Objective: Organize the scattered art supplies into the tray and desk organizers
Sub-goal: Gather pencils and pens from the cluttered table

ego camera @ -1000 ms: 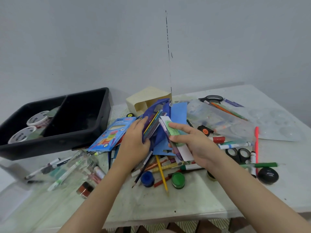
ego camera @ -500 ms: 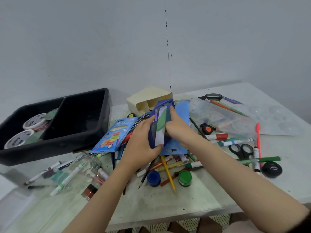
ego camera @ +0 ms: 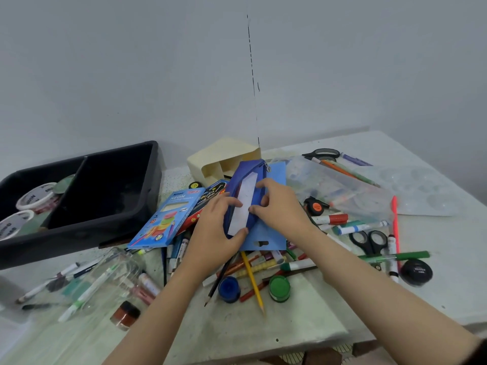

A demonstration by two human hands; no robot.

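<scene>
A dark blue zip pencil pouch (ego camera: 238, 180) stands open above the middle of the table, with a white card (ego camera: 243, 204) showing in its mouth. My left hand (ego camera: 214, 233) grips the pouch's left side and lower end. From the right, my right hand (ego camera: 279, 206) pinches the pouch's other edge beside the card. Behind the pouch lies a light blue sheet (ego camera: 271, 233). A black two-part tray (ego camera: 105, 191) sits at the left with tape rolls (ego camera: 35, 197) in its left part. A cream desk organizer (ego camera: 224, 159) lies behind the pouch.
Markers, pencils, a blue paint pot (ego camera: 229, 288) and a green paint pot (ego camera: 279, 287) are scattered under my hands. Blue pencil box (ego camera: 168, 217) lies left of them. A clear bag (ego camera: 334, 191), scissors (ego camera: 369, 241), a clear palette (ego camera: 421, 188) lie right; a clear jar (ego camera: 110, 280) left.
The white card went from my right hand into the pouch's mouth. Both hands then closed on the pouch's edges, and the pouch stood up more.
</scene>
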